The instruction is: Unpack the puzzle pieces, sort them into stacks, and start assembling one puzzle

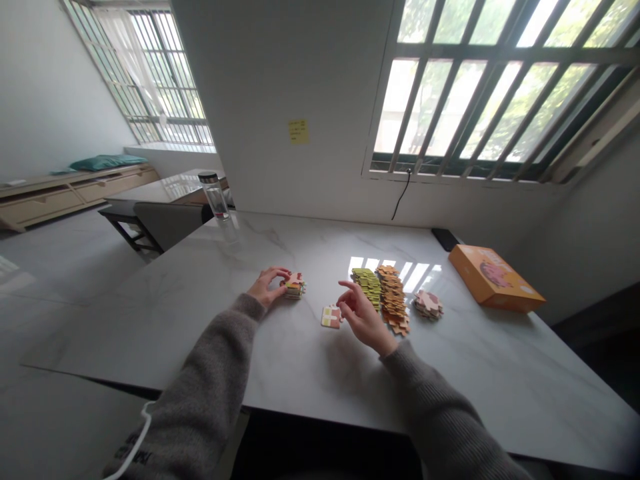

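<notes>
My left hand [266, 288] rests on the white marble table [200, 320], its fingers curled against a small multicoloured stack of jigsaw pieces [295, 287]. My right hand [363, 315] hovers with its fingers apart and holds nothing. Closest to it lies a single cream, red and yellow puzzle piece [331, 317], just left of the fingertips. Beyond that hand stand a long green-and-yellow row of stacked pieces [367, 287] and a longer orange-brown row [393, 300]. A low pile of pinkish pieces [429, 305] sits to their right.
An orange cardboard box [493, 277] lies at the table's right side, with a black flat object [445, 239] behind it. A glass bottle [214, 198] stands at the far corner. Sunlight falls on the marble near the stacks, and a wall stands behind the table.
</notes>
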Action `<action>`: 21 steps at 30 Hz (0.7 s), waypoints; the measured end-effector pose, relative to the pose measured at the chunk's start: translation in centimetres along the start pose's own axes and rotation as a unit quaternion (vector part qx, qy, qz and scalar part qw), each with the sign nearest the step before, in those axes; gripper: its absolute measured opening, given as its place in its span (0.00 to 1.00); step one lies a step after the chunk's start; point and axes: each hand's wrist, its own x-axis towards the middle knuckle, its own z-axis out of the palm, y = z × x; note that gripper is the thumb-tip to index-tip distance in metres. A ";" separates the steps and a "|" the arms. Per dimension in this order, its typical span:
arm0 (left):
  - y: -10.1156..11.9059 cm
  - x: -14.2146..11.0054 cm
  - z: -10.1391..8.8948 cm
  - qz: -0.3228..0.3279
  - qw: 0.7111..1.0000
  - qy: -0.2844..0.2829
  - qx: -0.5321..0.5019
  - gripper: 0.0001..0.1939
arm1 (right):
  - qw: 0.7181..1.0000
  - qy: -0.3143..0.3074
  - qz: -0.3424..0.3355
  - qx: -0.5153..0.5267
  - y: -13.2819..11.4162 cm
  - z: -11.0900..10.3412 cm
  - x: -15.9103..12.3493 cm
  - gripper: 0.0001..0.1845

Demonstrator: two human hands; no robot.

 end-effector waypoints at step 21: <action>4.7 -0.5 0.8 0.062 0.987 0.128 0.075 0.09 | 0.901 -0.111 -0.071 -0.413 0.7 0.0 -0.6 0.24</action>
